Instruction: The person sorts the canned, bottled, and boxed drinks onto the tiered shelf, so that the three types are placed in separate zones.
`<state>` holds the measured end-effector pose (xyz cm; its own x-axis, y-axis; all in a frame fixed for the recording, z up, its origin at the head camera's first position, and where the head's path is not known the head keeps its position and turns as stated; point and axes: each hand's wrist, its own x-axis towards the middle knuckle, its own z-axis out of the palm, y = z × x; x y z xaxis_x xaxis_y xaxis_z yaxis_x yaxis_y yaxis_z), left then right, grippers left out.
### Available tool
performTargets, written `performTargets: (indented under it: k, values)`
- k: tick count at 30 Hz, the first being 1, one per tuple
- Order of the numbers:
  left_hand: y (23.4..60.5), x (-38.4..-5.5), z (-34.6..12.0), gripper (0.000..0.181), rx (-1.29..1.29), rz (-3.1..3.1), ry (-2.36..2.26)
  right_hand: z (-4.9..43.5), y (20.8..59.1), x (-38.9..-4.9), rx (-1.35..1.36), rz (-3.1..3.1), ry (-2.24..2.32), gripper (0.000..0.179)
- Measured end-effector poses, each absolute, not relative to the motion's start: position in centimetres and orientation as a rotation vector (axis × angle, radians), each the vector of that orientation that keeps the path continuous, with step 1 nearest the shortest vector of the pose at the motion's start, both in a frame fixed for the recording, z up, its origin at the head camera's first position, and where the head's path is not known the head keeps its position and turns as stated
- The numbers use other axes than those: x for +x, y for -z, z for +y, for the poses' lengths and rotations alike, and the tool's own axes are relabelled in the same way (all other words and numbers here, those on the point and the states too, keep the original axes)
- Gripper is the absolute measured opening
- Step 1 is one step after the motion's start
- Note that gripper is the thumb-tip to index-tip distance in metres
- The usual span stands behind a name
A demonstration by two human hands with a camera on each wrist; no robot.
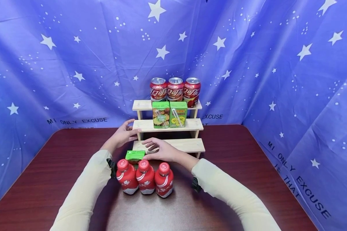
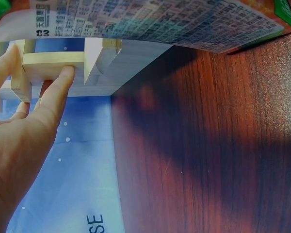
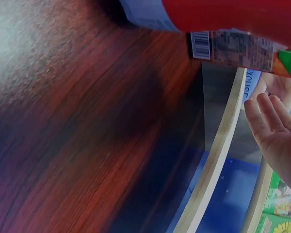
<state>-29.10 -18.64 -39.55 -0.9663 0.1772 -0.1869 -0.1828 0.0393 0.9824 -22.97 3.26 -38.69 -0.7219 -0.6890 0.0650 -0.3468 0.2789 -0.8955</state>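
Left hand (image 1: 120, 136): you grip the shelf (image 1: 146, 125) at its left
Right hand (image 1: 162, 151): yours, loosely spread, empty, by the shelf's bottom board (image 1: 186, 146)
Juice box (image 1: 135, 155): before the shelf's left end

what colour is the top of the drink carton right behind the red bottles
Bright green: the carton top shows best in the head view.

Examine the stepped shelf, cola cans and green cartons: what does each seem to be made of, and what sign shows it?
Stepped shelf: wood, seemingly unpainted and matt, from its pale, faintly grained boards.
Cola cans: metal, probably aluminium, from their shiny silver tops.
Green cartons: probably smooth, coated paperboard, from flat printed faces and square edges.
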Motion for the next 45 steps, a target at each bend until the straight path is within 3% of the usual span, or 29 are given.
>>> performTargets:
  k: [17,35,45]
  values:
    - [39.4,-29.1,-18.6,0.076,0.02,2.079,-1.995,1.4,39.8,-23.4,-1.251,2.205,1.171,0.049]
    - [39.3,-29.0,-18.6,0.075,0.021,2.065,-2.014,1.4,40.0,-22.6,-1.147,2.258,1.386,0.038]
    - [39.4,-29.0,-18.7,0.077,0.036,2.079,-1.996,2.2,39.6,-22.6,-1.052,2.246,1.475,0.043]
